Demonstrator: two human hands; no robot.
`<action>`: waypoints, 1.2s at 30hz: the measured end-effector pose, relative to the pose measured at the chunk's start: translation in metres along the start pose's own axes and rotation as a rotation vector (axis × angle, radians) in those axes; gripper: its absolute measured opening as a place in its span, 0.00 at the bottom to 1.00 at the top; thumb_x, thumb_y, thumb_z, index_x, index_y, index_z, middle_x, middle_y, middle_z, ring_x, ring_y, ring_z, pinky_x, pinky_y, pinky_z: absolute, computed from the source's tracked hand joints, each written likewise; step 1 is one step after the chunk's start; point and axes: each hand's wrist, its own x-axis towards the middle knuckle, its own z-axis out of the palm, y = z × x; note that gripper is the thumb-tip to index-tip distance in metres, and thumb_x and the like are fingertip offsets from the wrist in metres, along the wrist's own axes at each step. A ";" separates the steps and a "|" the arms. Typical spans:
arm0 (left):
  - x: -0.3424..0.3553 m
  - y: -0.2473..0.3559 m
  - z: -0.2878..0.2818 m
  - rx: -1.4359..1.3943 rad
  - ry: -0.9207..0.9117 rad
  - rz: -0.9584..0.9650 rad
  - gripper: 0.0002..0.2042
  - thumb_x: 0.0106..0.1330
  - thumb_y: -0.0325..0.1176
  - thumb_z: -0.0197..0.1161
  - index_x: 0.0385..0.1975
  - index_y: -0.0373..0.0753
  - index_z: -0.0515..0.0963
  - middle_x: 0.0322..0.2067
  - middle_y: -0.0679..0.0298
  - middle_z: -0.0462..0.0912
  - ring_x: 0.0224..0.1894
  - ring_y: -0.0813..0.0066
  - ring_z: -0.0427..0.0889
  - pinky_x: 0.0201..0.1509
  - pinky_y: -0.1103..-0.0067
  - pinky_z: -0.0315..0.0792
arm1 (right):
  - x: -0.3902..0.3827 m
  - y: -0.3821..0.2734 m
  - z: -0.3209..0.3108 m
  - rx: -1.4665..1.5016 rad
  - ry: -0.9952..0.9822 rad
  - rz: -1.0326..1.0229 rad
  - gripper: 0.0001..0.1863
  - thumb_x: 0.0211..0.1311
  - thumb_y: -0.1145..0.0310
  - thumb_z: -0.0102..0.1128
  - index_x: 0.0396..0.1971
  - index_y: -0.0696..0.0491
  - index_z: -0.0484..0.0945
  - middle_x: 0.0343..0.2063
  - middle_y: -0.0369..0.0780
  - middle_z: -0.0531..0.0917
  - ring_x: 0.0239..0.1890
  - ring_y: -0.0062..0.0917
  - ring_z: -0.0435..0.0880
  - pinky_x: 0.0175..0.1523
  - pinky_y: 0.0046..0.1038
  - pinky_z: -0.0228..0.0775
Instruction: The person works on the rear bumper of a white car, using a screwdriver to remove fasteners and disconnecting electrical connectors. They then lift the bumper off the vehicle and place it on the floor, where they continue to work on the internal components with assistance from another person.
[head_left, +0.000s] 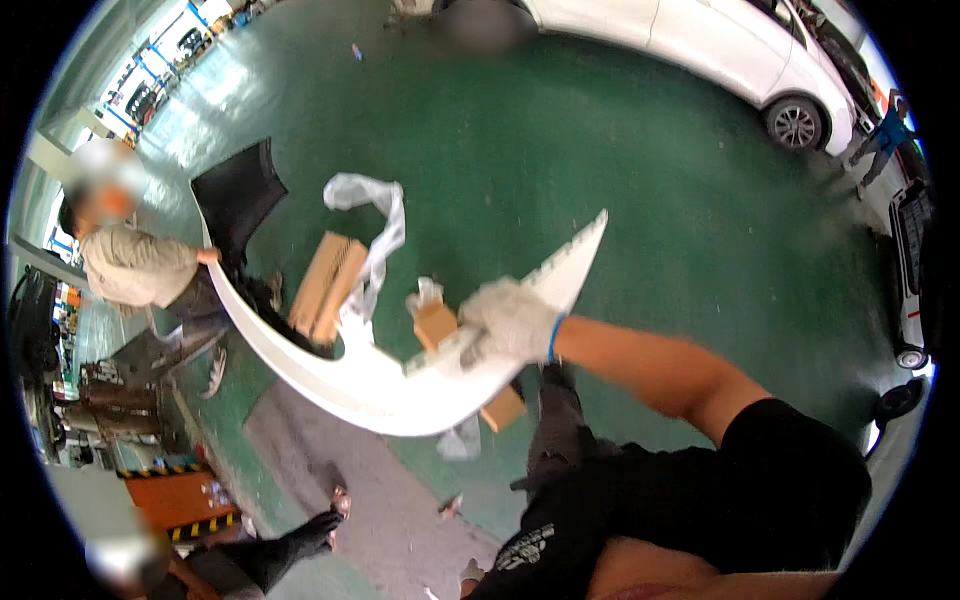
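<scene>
My right hand (pixel 508 325), in a pale work glove, is closed on the near end of a long, curved white car bumper cover (pixel 375 400). Its notched, pointed tip rises beyond my glove. On the left, a co-worker (pixel 145 265) in a beige top grips the other end, where a black section (pixel 240 195) shows. The bumper cover hangs off the floor between us. Low in the picture, only a bit of my gloved left hand (pixel 471 572) appears, away from the bumper cover; its fingers are too small to make out.
A long cardboard box (pixel 328 287), crumpled clear plastic wrap (pixel 390 235) and smaller cartons (pixel 434 325) lie on the green floor around a grey mat (pixel 300 430). Another person (pixel 260 550) is at lower left. A white car (pixel 690 45) stands at the back; someone in blue (pixel 885 135) is far right.
</scene>
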 end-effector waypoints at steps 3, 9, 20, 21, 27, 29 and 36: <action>0.017 0.072 0.040 -0.192 -0.013 -0.144 0.17 0.80 0.45 0.58 0.52 0.37 0.83 0.43 0.58 0.86 0.42 0.63 0.84 0.44 0.64 0.77 | 0.047 0.035 -0.005 0.126 -0.094 0.055 0.32 0.54 0.38 0.77 0.43 0.55 0.91 0.40 0.46 0.91 0.51 0.41 0.88 0.60 0.44 0.75; -0.008 0.345 0.149 0.143 0.021 0.681 0.23 0.78 0.48 0.62 0.50 0.30 0.84 0.42 0.56 0.89 0.42 0.65 0.85 0.52 0.67 0.79 | 0.175 0.146 -0.078 0.141 -0.080 -0.020 0.29 0.50 0.45 0.80 0.43 0.53 0.92 0.39 0.47 0.92 0.47 0.45 0.91 0.55 0.43 0.79; -0.048 0.478 0.231 0.076 0.050 0.113 0.21 0.77 0.48 0.62 0.47 0.32 0.83 0.45 0.53 0.90 0.45 0.63 0.87 0.51 0.66 0.80 | 0.407 0.343 -0.225 0.023 -0.117 -0.049 0.29 0.52 0.40 0.77 0.41 0.51 0.93 0.38 0.45 0.93 0.46 0.42 0.92 0.55 0.46 0.77; -0.050 0.487 0.237 0.065 0.042 0.052 0.20 0.77 0.48 0.62 0.47 0.33 0.82 0.45 0.53 0.90 0.45 0.63 0.87 0.51 0.66 0.80 | 0.421 0.347 -0.234 0.011 -0.109 -0.034 0.29 0.53 0.40 0.77 0.41 0.51 0.93 0.38 0.45 0.93 0.47 0.42 0.91 0.55 0.46 0.76; 0.009 0.673 0.314 -0.064 0.033 -0.084 0.19 0.79 0.48 0.60 0.49 0.35 0.81 0.46 0.54 0.89 0.45 0.62 0.87 0.53 0.65 0.81 | 0.599 0.472 -0.296 -0.075 -0.189 -0.049 0.31 0.53 0.39 0.75 0.44 0.51 0.93 0.39 0.42 0.91 0.52 0.39 0.87 0.62 0.42 0.70; 0.037 0.741 0.335 -0.081 0.030 -0.131 0.18 0.79 0.48 0.59 0.49 0.36 0.81 0.46 0.54 0.89 0.45 0.62 0.87 0.53 0.65 0.81 | 0.658 0.512 -0.320 -0.085 -0.253 -0.015 0.32 0.54 0.38 0.75 0.45 0.52 0.92 0.41 0.42 0.91 0.54 0.38 0.86 0.63 0.41 0.69; 0.171 0.964 0.355 -0.201 0.046 -0.159 0.17 0.81 0.47 0.57 0.51 0.39 0.79 0.46 0.54 0.88 0.45 0.60 0.87 0.56 0.63 0.81 | 0.836 0.617 -0.352 -0.031 -0.195 0.011 0.33 0.53 0.38 0.76 0.44 0.54 0.92 0.40 0.43 0.90 0.52 0.38 0.85 0.61 0.40 0.70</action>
